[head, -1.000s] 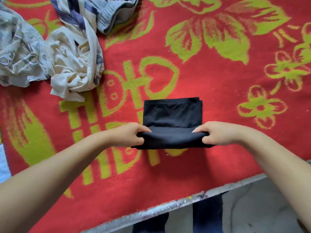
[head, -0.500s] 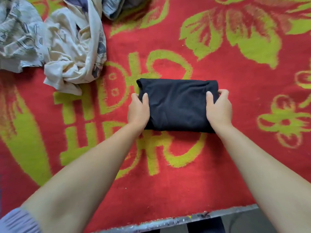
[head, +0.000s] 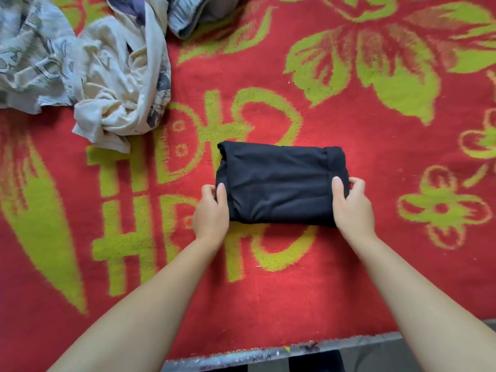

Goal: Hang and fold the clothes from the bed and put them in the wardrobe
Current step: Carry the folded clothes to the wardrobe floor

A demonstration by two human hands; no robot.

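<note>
Two bare forearms, no sleeves showing
The left hand [head: 210, 214] and right hand [head: 353, 208] wear no rings, watch or gloves.

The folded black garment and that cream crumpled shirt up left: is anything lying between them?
Nothing: in the head view only bare red-and-green blanket separates the black garment from the cream shirt.
</note>
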